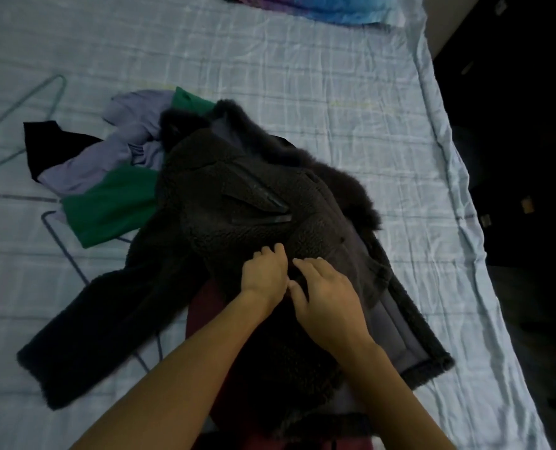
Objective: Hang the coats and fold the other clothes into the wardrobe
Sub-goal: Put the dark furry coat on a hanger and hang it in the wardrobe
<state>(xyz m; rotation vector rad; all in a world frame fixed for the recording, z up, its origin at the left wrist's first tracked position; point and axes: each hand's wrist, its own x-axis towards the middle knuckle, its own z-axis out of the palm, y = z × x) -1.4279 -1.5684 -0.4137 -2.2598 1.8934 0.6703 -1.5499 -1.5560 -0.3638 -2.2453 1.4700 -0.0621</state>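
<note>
Fleecy dark coat (237, 222) is lying unhung mid-bed. Left hand (263, 274) is gripping its front edge with curled fingers; right hand (327, 303) is resting beside it, fingers loosely apart. At ten o'clock, green-lilac garment (114, 183) and wire hanger (17, 196) are waiting, unfolded and unused.

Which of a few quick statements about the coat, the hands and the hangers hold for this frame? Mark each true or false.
1. Both the left hand and the right hand are on the dark fleece coat. True.
2. The coat hangs from a hanger. False: it lies spread on the bed.
3. Wire hangers lie on the bed, left of the coat. True.
4. The green, lavender and black garment is folded in a neat stack. False: it lies crumpled beside the coat's collar.
</note>
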